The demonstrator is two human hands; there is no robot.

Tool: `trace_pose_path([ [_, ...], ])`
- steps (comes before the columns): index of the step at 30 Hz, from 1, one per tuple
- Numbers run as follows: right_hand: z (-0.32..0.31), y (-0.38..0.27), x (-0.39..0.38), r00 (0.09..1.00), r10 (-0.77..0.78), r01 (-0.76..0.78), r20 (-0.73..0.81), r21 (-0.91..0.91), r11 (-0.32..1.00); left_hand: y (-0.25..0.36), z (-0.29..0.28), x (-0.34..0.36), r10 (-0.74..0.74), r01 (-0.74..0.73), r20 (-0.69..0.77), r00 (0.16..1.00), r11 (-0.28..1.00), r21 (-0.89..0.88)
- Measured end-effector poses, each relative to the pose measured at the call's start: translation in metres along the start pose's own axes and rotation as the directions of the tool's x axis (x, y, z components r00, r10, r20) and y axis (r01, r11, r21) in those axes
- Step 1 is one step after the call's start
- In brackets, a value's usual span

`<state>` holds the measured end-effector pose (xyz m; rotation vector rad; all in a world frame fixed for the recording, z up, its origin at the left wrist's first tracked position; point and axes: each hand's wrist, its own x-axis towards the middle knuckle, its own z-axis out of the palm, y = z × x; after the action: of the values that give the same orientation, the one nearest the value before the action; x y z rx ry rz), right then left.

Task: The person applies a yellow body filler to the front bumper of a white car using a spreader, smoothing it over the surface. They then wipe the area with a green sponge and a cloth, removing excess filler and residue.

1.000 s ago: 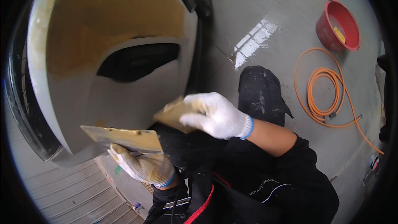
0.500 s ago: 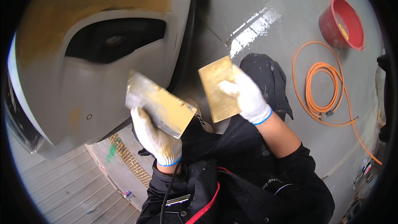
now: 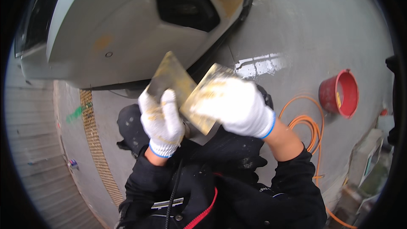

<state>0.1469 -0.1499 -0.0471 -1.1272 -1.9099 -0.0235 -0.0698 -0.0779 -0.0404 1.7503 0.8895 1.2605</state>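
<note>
My two gloved hands are close together in front of me, each holding a thin, flat plate smeared with ochre paste. My left hand [image 3: 163, 118] grips the left plate [image 3: 176, 74], the thumb laid along its near face and the rest of the hand mostly hidden behind; one corner points forward, away from me. My right hand [image 3: 239, 106] is closed over the right plate [image 3: 203, 123]; that glove is glaring and blurred, so I cannot make out how each finger sits. The right plate slants, its longer run going from far right to near left, and its left corner meets the near right edge of the left plate in my view. I cannot tell whether the two touch or one merely passes in front.

So the paste-covered plates lie right between my hands, the right one crossing toward the left. The grey vehicle panel [image 3: 131, 36] is ahead and to my left, with a dark opening [image 3: 186, 6] in it and a small ochre patch [image 3: 103, 41]. My left hand is the nearer one to it; the forward corner of its plate overlaps the panel in my view. Off to my right, well apart from both hands, are a red bucket [image 3: 327, 93] and an orange hose [image 3: 314, 129] on the floor [image 3: 292, 25].
</note>
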Motion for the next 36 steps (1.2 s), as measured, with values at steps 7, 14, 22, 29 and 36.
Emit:
trace_pose_path([
  [7,0.070,-0.022,0.044,0.997,-0.033,0.062,-0.063,0.542,0.838,0.028,-0.080,-0.039,-0.154,0.003,-0.829,0.537,0.984,-0.180],
  [14,0.129,-0.057,0.072,0.997,-0.069,0.011,0.038,0.798,0.603,-0.007,-0.082,-0.077,-0.332,0.039,-0.752,0.569,0.925,-0.379],
  [22,0.132,-0.039,0.066,0.839,0.304,-0.476,0.452,0.336,0.813,-0.045,-0.081,-0.065,-0.392,0.047,-0.444,0.806,0.790,-0.612],
  [29,0.078,-0.013,0.010,0.519,0.641,-0.812,0.566,0.561,0.162,-0.080,-0.016,-0.052,-0.248,0.143,0.001,0.969,0.557,-0.818],
  [36,0.110,0.069,-0.138,0.507,0.837,-0.381,0.206,0.925,0.004,-0.118,0.011,-0.074,-0.368,0.192,-0.063,0.928,0.614,-0.766],
])
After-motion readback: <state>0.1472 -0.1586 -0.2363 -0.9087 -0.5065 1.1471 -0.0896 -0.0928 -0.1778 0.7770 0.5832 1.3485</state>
